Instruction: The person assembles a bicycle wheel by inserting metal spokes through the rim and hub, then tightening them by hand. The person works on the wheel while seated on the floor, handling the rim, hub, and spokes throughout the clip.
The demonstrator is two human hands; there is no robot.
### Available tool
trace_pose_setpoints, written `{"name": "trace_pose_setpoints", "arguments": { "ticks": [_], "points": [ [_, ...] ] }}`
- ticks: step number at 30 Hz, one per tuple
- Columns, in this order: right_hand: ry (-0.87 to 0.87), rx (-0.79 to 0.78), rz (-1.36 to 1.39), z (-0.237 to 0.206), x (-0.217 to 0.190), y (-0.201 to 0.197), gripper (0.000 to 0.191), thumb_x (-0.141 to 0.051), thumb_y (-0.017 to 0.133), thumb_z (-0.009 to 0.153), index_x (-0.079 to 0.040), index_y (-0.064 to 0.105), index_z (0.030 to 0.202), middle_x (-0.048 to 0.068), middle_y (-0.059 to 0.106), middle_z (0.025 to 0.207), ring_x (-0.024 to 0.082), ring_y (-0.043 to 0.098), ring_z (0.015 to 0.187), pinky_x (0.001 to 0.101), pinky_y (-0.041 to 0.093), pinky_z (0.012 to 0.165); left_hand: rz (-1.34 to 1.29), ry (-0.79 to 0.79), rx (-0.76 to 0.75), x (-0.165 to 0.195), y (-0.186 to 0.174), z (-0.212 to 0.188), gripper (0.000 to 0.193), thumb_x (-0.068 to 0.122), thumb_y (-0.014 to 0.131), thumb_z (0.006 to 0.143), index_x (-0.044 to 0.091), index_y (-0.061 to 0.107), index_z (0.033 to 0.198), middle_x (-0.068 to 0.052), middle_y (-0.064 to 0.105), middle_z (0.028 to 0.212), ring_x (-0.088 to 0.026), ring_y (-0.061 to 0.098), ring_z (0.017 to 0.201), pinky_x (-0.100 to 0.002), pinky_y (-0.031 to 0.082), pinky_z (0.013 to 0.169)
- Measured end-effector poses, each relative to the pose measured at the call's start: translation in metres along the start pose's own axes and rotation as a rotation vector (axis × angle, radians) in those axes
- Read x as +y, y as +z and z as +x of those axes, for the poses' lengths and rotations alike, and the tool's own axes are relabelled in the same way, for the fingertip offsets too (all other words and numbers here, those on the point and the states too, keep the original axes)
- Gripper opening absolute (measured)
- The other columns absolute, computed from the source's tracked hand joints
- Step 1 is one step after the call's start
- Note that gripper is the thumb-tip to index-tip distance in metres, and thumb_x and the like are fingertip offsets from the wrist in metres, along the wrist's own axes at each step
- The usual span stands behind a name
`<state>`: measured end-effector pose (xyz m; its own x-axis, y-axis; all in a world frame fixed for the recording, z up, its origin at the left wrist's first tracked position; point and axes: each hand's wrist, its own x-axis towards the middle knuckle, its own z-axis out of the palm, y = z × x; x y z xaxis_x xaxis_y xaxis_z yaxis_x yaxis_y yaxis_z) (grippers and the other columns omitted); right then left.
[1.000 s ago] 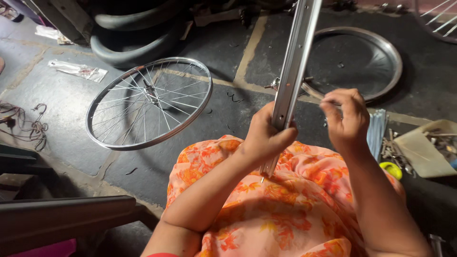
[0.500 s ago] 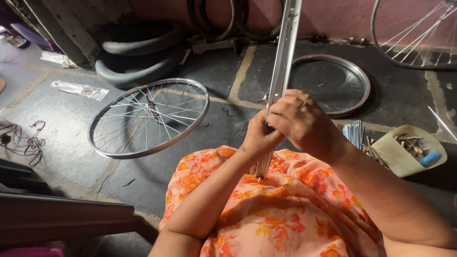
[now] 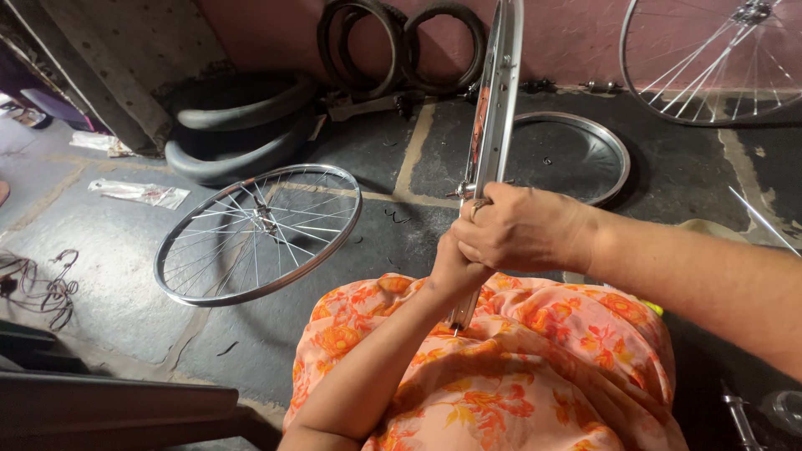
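Floor: dark stone slabs (image 3: 100, 276) are spreading out under me, with a pink wall behind; I am sitting low, my orange flowered cloth (image 3: 518, 367) covering my lap.
Rim: I am holding a bare metal rim (image 3: 494, 108) upright and edge-on, its lower end resting on my lap and its top running out of view.
Left hand: my left hand (image 3: 455, 271) is wrapping shut around the rim low down, just under the other hand, bracing it against my lap.
Right hand: my right hand (image 3: 522, 230) is closing over the rim's edge just above, fingers curled tight; a small metal piece (image 3: 464, 190) is sticking out beside my fingertips, but I cannot tell whether I am pinching it or only touching it.
Doing it well: I am judging that the rim needs to stay plumb and still, so the lower hand should be taking the weight while the upper one is doing the fine work with light pressure.
Care: I am keeping the rim's end seated in the cloth so it is not slipping sideways.
Nearby: a spoked wheel (image 3: 259, 234) is lying flat to my left, a second rim (image 3: 614, 150) is lying beyond my hands, tyres (image 3: 238, 134) are stacked by the wall, and another wheel (image 3: 710, 58) is leaning at the far right.
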<state>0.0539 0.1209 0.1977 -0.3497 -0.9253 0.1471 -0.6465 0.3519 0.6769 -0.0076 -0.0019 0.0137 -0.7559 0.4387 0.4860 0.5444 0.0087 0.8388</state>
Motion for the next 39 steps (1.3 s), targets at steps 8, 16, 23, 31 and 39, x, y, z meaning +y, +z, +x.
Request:
{"name": "trace_pose_setpoints", "arguments": {
  "ticks": [8, 16, 23, 31, 39],
  "points": [
    [0.087, 0.075, 0.112, -0.005, -0.004, -0.005, 0.009, -0.020, 0.061, 0.081, -0.015, 0.060, 0.074, 0.000, 0.060, 0.078, 0.015, 0.065, 0.077, 0.0306, 0.051, 0.065, 0.055, 0.093, 0.060, 0.002, 0.003, -0.005, 0.031, 0.017, 0.076, 0.078, 0.002, 0.064, 0.103, -0.015, 0.071, 0.097, -0.031, 0.074, 0.094, -0.038, 0.059, 0.078],
    [0.143, 0.093, 0.264, 0.000, -0.011, -0.017, 0.006, -0.016, 0.064, 0.072, -0.012, 0.060, 0.075, 0.002, 0.065, 0.089, 0.018, 0.066, 0.084, 0.0332, 0.055, 0.074, 0.085, 0.182, 0.111, -0.010, 0.005, -0.002, 0.028, 0.020, 0.078, 0.084, 0.006, 0.064, 0.104, -0.015, 0.072, 0.102, -0.032, 0.073, 0.098, -0.038, 0.058, 0.083],
    [0.149, 0.090, 0.422, -0.001, -0.001, -0.007, 0.013, -0.011, 0.069, 0.068, -0.010, 0.066, 0.081, 0.002, 0.064, 0.084, 0.021, 0.067, 0.079, 0.0346, 0.055, 0.069, -0.026, 0.138, 0.099, -0.006, 0.006, -0.002, 0.029, 0.015, 0.076, 0.082, 0.006, 0.064, 0.106, -0.012, 0.073, 0.099, -0.021, 0.073, 0.094, -0.034, 0.059, 0.082],
    [0.512, 0.247, 0.884, -0.026, 0.007, -0.028, 0.016, -0.006, 0.068, 0.081, -0.005, 0.072, 0.096, 0.008, 0.070, 0.099, 0.021, 0.071, 0.083, 0.0320, 0.057, 0.069, -0.127, -0.060, 0.025, 0.020, -0.003, -0.003, 0.031, 0.012, 0.070, 0.078, 0.004, 0.064, 0.107, -0.002, 0.062, 0.079, -0.008, 0.056, 0.073, -0.027, 0.051, 0.067],
    [0.403, 0.068, 0.629, -0.038, -0.007, -0.006, 0.014, -0.007, 0.071, 0.087, -0.003, 0.072, 0.100, 0.009, 0.069, 0.092, 0.028, 0.070, 0.083, 0.0377, 0.058, 0.071, -0.058, -0.038, 0.071, 0.023, -0.004, 0.003, 0.025, 0.013, 0.070, 0.078, 0.004, 0.065, 0.101, -0.004, 0.061, 0.076, -0.011, 0.056, 0.069, -0.029, 0.051, 0.065]
  ]
}}
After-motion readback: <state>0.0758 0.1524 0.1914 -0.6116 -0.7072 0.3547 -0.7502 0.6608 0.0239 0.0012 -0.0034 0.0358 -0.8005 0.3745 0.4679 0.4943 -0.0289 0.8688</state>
